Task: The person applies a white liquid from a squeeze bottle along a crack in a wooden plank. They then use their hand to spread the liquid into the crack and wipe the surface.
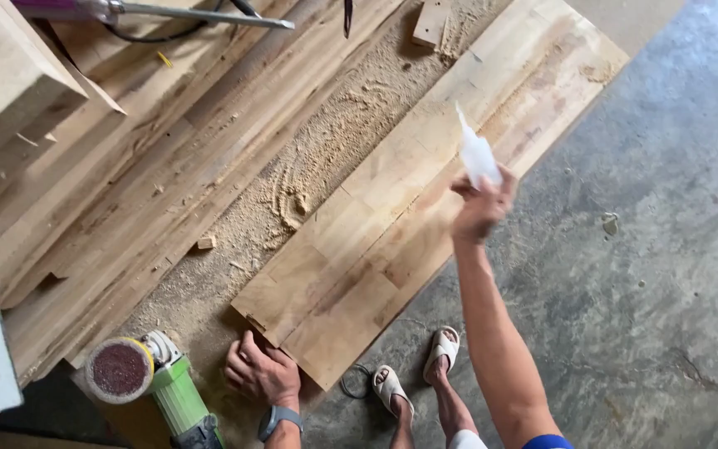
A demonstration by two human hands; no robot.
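A single package shows: a small white translucent plastic squeeze bottle with a long tapered nozzle (475, 151). It is held up in the right hand (482, 206), above the far half of the pale jointed wooden panel (392, 224) that lies slantwise on the floor. The bottle is tilted, its pointed nozzle aimed up and to the left, its rounded body down in the fingers. It is blurred, so any label on it cannot be made out. Its colour is plain milky white throughout. No other packages, labels, signs or screens can be seen.
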